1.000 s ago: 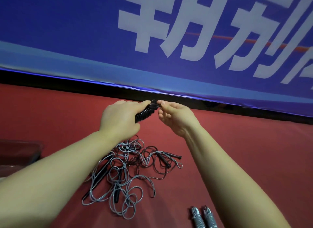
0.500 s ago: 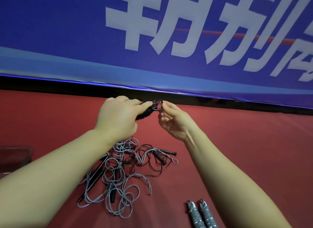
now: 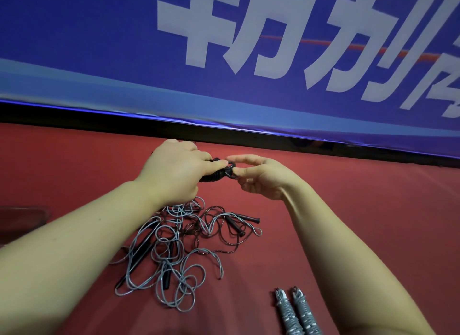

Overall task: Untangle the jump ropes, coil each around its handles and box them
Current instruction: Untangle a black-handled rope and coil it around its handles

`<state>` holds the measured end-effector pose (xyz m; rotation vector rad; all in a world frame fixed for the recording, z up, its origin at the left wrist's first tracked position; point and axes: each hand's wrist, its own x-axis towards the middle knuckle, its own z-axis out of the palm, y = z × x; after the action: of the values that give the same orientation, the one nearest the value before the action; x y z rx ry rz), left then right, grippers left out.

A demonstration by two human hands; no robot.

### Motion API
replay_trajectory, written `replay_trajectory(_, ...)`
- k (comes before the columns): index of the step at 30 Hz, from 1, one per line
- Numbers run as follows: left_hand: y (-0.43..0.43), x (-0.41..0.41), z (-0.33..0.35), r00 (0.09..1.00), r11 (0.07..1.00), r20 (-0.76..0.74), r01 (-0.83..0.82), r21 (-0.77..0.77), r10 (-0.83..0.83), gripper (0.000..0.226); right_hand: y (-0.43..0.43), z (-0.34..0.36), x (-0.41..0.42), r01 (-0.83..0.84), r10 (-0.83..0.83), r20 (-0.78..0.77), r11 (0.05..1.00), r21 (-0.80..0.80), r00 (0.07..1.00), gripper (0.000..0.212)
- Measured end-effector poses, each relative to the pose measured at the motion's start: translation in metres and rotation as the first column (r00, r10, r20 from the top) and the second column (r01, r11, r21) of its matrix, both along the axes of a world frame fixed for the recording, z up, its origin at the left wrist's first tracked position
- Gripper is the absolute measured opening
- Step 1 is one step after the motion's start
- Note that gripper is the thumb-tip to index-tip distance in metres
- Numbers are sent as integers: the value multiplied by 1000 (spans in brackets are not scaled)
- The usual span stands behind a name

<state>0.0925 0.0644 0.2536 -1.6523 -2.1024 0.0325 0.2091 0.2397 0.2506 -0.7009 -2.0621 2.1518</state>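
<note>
The left hand gripped the black coiled jump rope; the right hand pinched its end loop. The cord looked light and springy, and was probably best held at the wraps.

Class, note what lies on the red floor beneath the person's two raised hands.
A tangled pile of grey and black jump ropes with slim black handles. The left hand, gripping a black coiled rope bundle, and its forearm cover the pile's upper left edge.
</note>
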Motion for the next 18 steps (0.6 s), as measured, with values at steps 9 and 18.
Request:
replay_trajectory(9, -7, 0, -2, 991, 977, -12, 131, -170, -135, 70, -1, -13, 1, -102, 120, 201, 990, -99, 972, 21)
replay_trajectory(18, -15, -4, -9, 991, 978, 64, 129, -163, -120, 78, -10, -23, -7, -52, 49, 225, 999, 4, 973, 24)
